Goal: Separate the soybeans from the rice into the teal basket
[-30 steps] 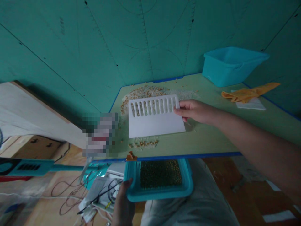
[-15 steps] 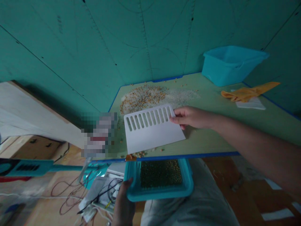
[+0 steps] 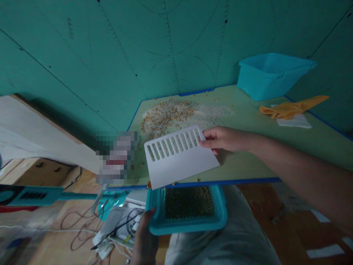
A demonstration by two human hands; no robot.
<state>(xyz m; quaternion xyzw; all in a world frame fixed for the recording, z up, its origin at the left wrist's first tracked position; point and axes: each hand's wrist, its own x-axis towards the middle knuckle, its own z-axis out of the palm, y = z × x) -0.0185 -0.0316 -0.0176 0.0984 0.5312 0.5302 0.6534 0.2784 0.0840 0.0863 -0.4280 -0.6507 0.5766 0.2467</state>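
My right hand (image 3: 220,139) grips the right end of a white slotted scraper (image 3: 179,158), whose lower edge reaches the blue front edge of the pale green table (image 3: 248,162). A few grains lie at that edge. Below the edge my left hand (image 3: 145,239) holds a teal tray (image 3: 187,224) by its left rim; the tray is filled with dark grains. Farther back on the table lies a spread pile of yellow grains and white rice (image 3: 176,112).
A teal tub (image 3: 271,75) stands at the back right, with an orange cloth (image 3: 292,108) on a white sheet beside it. Teal panelled wall behind. Cables and papers (image 3: 110,224) lie on the floor at lower left. A pixelated patch sits at the table's left corner.
My right hand has dragged the scraper toward me from mid-table to the front edge, sweeping the small heap of grains off the edge over the tray. The tray has stayed put.
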